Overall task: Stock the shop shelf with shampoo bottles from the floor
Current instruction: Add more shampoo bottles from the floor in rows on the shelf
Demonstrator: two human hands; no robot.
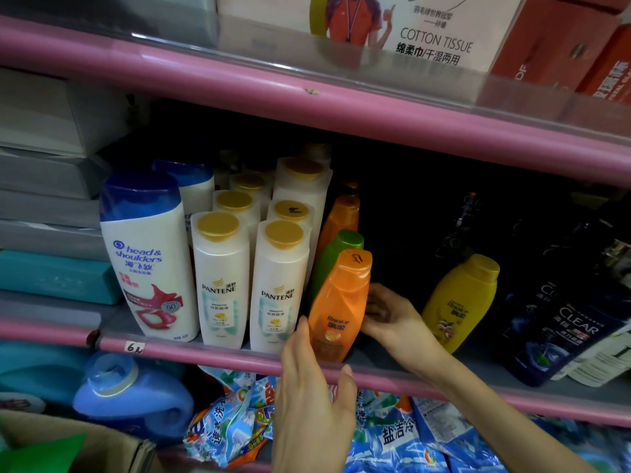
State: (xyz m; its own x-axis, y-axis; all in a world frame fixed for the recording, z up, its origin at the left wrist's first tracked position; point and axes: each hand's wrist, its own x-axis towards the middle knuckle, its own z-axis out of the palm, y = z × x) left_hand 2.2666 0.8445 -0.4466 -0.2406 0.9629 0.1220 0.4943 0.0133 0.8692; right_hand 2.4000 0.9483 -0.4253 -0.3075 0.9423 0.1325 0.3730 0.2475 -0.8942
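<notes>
An orange Rejoice shampoo bottle [339, 302] stands tilted at the front of the pink-edged middle shelf [218, 353]. My right hand [392, 317] grips its right side with curled fingers. My left hand [312, 380] is flat with straight fingers, its fingertips touching the bottle's lower left side. Behind it stand a green bottle [336, 257] and another orange one [343, 213]. White Pantene bottles [280, 285] and a Head & Shoulders bottle [150, 257] stand in rows to the left. A yellow Rejoice bottle [461, 302] stands to the right.
Dark Clear bottles [560, 329] lean at the right end of the shelf. Grey and teal boxes [51, 274] are stacked at the left. Below lie a blue detergent jug [133, 397] and blue detergent bags [392, 435]. A cardboard box [85, 445] sits at bottom left. Tissue boxes [433, 32] fill the upper shelf.
</notes>
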